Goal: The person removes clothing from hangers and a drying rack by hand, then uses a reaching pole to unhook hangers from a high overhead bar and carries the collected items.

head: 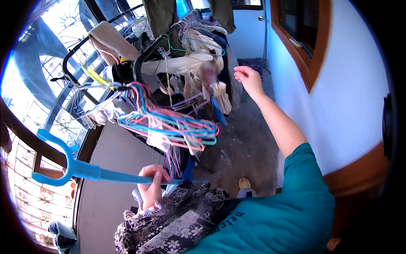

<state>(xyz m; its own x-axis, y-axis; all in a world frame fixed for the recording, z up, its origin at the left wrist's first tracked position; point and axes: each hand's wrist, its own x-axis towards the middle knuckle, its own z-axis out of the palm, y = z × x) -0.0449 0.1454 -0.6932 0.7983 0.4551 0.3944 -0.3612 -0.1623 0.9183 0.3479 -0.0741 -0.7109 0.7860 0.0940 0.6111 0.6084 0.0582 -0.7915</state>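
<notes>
My left hand (pixel 153 184) grips the shaft of a blue pole (pixel 122 177), whose forked plastic end points to the left. Black and white floral cloth (pixel 177 222) hangs over the left forearm, with lighter cloth beside it. My right hand (pixel 249 77) is raised beside the garment rack, its thumb and fingertips near each other; whether something thin is between them I cannot tell. Between the two hands, a bunch of pink, blue and green plastic hangers (pixel 171 123) hangs from the near end of the black metal rack (pixel 138 63).
Clothes (pixel 203 41) hang along the rack further back. Barred windows (pixel 60 111) line the left side. At the right stands a white wall (pixel 349 95) with a wood-framed window (pixel 323 41). A dark floor (pixel 244 136) runs towards a pale door (pixel 245 35).
</notes>
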